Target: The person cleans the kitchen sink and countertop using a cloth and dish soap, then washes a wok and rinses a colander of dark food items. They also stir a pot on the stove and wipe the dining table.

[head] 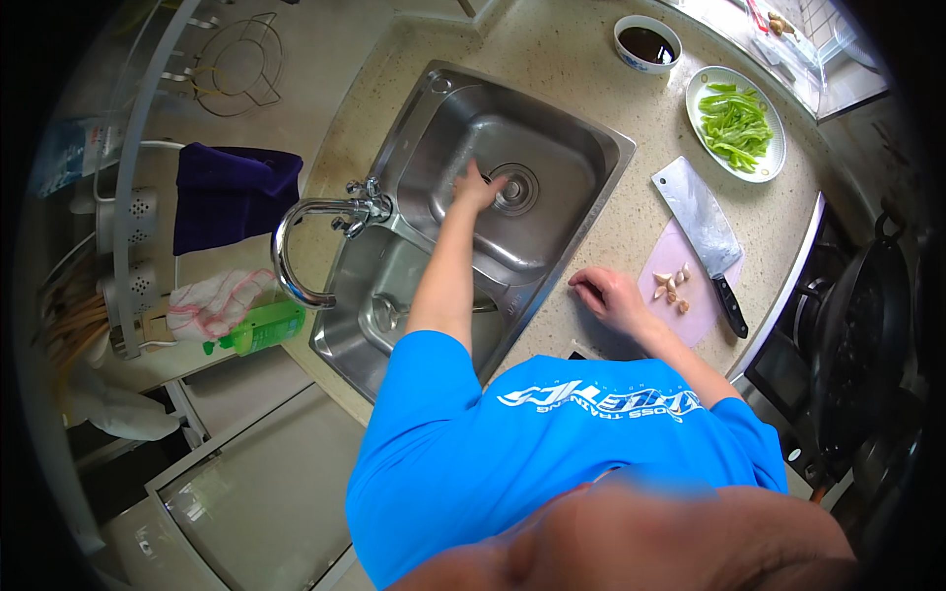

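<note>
My left hand (477, 186) reaches into the upper basin of a stainless steel double sink (510, 111), fingers spread, just beside the drain strainer (514, 189). A small dark edge shows between its fingers, too little to identify. On the speckled countertop (547, 325), my right hand (607, 297) rests with curled fingers and nothing visible in it. Close by, several garlic cloves (671, 287) lie on a pale pink cutting board (691, 325). A cleaver (698, 214) with a black handle lies partly across that board.
A plate (776, 166) holds sliced green peppers (733, 125); behind it stands a bowl of dark liquid (647, 46). A wok (861, 347) sits on the stove at right. The chrome faucet (284, 236) arches over the lower basin. A green bottle (267, 327) and cloths are left.
</note>
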